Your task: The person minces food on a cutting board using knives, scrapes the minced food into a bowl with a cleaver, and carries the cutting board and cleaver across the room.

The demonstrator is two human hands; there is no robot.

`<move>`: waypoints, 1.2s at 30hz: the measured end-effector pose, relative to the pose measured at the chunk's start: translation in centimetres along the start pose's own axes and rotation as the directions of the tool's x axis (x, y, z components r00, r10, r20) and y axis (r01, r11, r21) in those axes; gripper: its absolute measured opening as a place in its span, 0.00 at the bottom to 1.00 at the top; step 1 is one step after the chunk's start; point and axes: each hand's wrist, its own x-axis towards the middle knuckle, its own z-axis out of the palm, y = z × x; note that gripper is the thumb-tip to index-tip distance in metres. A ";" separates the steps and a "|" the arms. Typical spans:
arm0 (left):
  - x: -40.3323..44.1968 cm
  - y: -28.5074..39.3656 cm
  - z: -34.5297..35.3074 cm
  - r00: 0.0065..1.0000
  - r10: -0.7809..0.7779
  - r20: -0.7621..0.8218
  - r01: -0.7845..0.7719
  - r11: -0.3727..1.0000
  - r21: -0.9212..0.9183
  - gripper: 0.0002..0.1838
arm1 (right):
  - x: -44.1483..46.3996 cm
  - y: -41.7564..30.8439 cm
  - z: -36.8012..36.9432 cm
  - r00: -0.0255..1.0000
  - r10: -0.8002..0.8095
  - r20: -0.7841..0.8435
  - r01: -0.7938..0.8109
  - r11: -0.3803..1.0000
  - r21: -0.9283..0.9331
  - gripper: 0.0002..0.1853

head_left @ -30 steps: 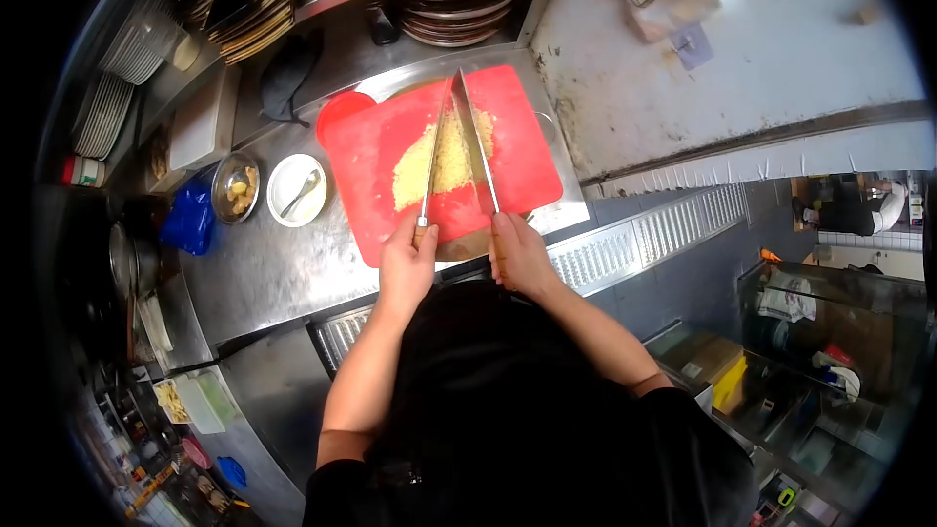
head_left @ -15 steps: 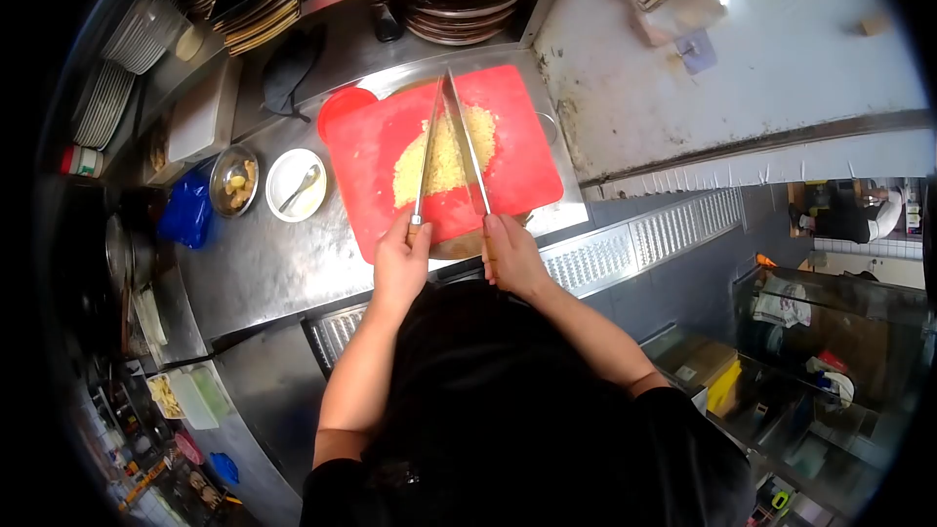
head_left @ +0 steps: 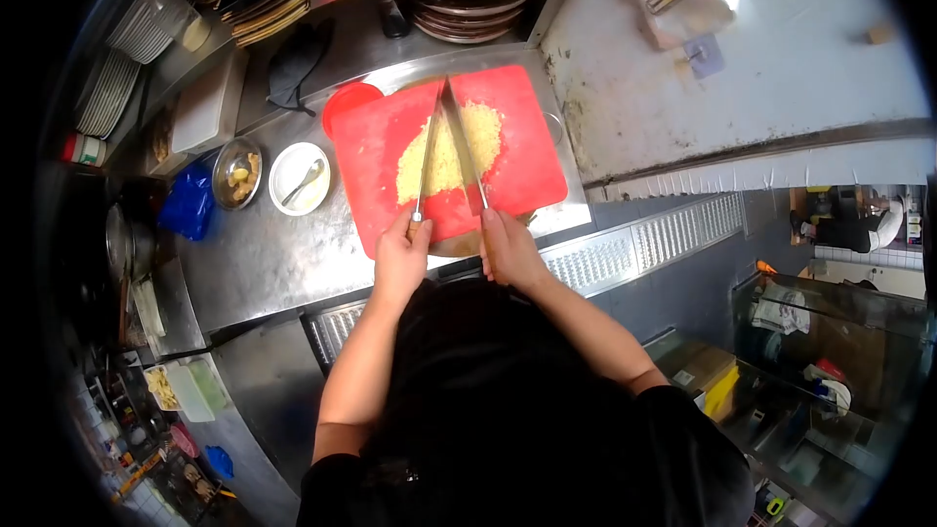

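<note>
A heap of finely chopped pale yellow food (head_left: 483,140), perhaps garlic, is spread on a red cutting board (head_left: 366,181). My left hand (head_left: 399,252) is closed around the wooden handle of one knife (head_left: 428,158). The other knife (head_left: 461,141) has its handle in the closed grip of my right hand (head_left: 510,252). Both blades point away from me over the heap and converge at their far tips in a narrow V. Whether the edges touch the board cannot be made out.
Left of the board stand a white bowl (head_left: 283,171) with a spoon, a metal bowl (head_left: 224,174) of food pieces and a blue bag (head_left: 187,202). Stacked plates (head_left: 468,21) fill the shelf behind. A partly visible person (head_left: 847,234) is far off at right.
The view has shifted slightly, so the board sits a little further right in the picture. Both hands keep their grips, and the knives are in nearly the same V.
</note>
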 end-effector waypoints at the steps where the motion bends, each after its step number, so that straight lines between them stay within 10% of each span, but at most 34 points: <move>1: 0.1 0.0 0.0 1.000 -0.023 0.017 0.023 1.000 0.010 0.20 | 0.2 -0.1 -0.2 1.000 0.029 0.000 -0.029 1.000 0.005 0.25; 36: -0.3 -2.1 -1.9 1.000 0.016 -0.012 -0.016 0.999 -0.048 0.19 | 0.0 -0.9 1.3 0.998 -0.007 0.065 0.007 1.000 0.000 0.24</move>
